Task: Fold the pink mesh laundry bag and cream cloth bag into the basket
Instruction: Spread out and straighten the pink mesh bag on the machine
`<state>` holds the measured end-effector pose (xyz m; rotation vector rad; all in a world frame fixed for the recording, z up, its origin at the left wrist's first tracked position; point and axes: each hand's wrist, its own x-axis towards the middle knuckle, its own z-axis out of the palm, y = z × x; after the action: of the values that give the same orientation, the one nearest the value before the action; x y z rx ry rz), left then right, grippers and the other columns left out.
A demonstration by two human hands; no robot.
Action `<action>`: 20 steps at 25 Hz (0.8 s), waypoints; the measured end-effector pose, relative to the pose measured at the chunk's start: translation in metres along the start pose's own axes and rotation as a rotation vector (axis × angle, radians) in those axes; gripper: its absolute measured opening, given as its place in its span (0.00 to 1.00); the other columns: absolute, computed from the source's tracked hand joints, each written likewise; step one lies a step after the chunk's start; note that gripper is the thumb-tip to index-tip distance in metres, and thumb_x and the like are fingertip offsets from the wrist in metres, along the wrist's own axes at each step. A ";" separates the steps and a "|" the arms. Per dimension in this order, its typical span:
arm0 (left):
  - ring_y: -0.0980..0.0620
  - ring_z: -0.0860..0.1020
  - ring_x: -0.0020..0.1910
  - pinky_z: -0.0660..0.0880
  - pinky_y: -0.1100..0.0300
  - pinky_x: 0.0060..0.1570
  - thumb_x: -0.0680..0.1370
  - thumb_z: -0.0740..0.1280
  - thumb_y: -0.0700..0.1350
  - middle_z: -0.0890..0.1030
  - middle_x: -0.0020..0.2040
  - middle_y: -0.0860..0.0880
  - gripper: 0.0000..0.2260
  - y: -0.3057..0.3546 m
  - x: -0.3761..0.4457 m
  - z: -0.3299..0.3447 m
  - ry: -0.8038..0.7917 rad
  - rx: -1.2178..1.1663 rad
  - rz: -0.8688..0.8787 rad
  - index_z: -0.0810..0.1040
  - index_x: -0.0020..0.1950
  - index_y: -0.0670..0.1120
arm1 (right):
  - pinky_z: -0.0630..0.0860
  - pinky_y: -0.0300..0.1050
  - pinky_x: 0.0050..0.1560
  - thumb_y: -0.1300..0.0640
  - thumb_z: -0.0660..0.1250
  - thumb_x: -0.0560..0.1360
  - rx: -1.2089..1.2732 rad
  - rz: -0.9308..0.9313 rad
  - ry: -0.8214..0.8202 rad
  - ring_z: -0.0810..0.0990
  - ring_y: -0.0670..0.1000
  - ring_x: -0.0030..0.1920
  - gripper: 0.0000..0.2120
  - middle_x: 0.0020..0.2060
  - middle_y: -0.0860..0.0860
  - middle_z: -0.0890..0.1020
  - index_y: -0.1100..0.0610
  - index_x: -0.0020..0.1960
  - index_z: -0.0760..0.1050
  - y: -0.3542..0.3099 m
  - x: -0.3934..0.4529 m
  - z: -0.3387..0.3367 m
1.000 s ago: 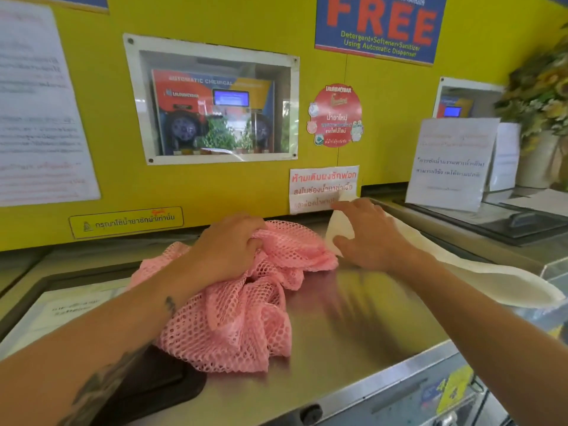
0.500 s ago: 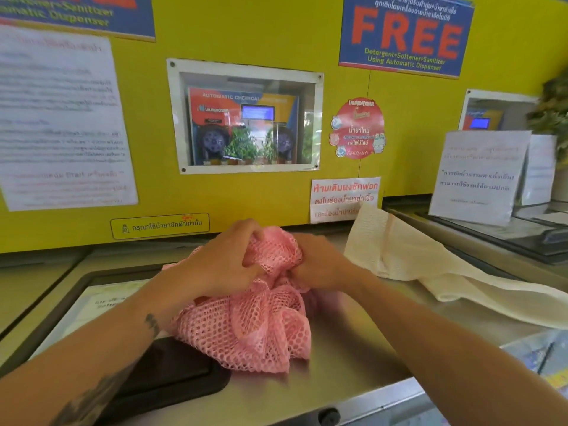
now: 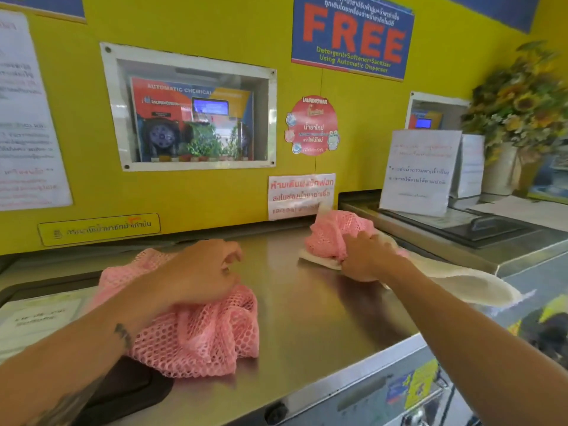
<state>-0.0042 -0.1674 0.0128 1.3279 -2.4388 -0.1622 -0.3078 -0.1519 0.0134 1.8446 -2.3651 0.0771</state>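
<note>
The left hand [image 3: 203, 272] rests on a crumpled pink mesh bag [image 3: 196, 330] near the front left of the steel machine top [image 3: 307, 302]. Its fingers are loosely curled above the mesh and grip nothing visible. The left forearm hides part of this bag; the bag's front edge overlaps a dark lid handle [image 3: 129, 392], which is cut off by the forearm.

The right hand [image 3: 365, 256] grips a second bunch of pink mesh [image 3: 335, 232] at the back right corner of the top. This bunch lies on the cream cloth bag [image 3: 455, 281]. Whether the two mesh bunches are one item or two cannot be determined. The cream cloth bag extends past the right edge of the top, and the right forearm covers its middle. No basket can be made out.

Legible writing:
- The blue poster [image 3: 353, 38] reads "FREE" and "Detergent+Softener+Sanitizer Using Automatic Dispenser".
- The wall window [image 3: 189, 109] shows a panel headed "AUTOMATIC CHEMICAL"; the remaining text is blurred.
- The round red sticker [image 3: 313, 127] is headed "LAUNDRYBAR".
- The white notice [image 3: 301, 195] behind the right-hand bunch carries red Thai text; the mesh hides its lower right corner.
- The paper sign [image 3: 418, 173] on the adjacent machine is too blurred to read.
</note>
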 end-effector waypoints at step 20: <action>0.49 0.78 0.56 0.73 0.54 0.54 0.76 0.64 0.45 0.81 0.56 0.52 0.10 -0.084 -0.066 -0.034 0.088 0.134 -0.205 0.78 0.56 0.53 | 0.69 0.46 0.65 0.48 0.70 0.73 0.300 -0.703 -0.338 0.70 0.53 0.69 0.36 0.74 0.51 0.67 0.52 0.77 0.59 -0.205 -0.030 -0.032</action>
<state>0.1064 -0.1567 0.0051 1.6083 -2.2720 0.0089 -0.0994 -0.1697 0.0311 2.9263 -1.7941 0.0462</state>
